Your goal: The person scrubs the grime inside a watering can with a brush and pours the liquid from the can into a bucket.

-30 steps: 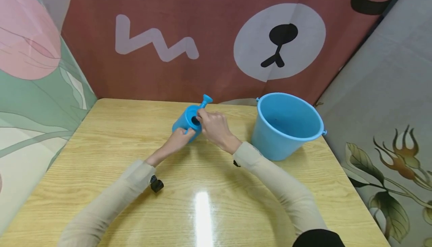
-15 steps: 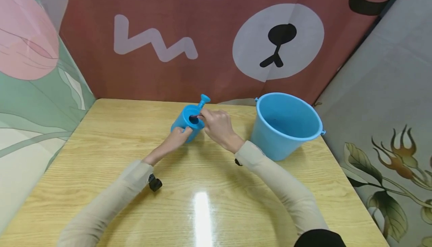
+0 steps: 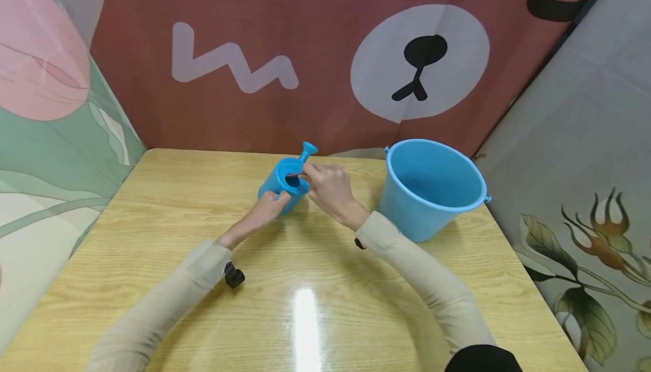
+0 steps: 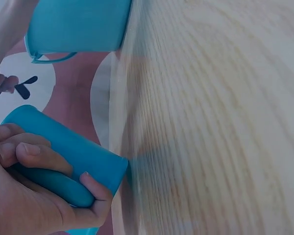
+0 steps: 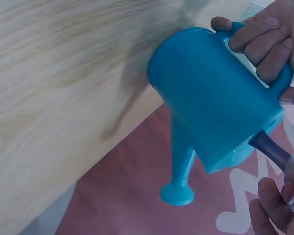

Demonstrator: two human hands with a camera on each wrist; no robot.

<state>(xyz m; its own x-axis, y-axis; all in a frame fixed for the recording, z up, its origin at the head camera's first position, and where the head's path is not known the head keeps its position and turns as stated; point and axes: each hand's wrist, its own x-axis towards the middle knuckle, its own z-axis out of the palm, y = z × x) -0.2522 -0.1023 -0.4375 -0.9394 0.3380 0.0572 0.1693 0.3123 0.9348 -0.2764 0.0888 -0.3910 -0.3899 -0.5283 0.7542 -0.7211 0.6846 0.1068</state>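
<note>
Blue can [image 5: 206,93], tilted over the table [image 3: 178,191] near twelve o'clock: the left hand [image 3: 265,209] grips its handle [image 4: 68,188], the right hand [image 3: 330,190] pinches a dark stick [image 5: 273,151] that enters its top. The step looks like working the stick inside; moving it calls for a steady can. The bucket [image 3: 414,216] stands at three o'clock from it. No writing or brand is legible.

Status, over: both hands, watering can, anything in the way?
Left hand gripping watering can by its handle. Right hand pinching dark rod, far end in can's opening. Bucket right of can, apparently not blocking.
</note>
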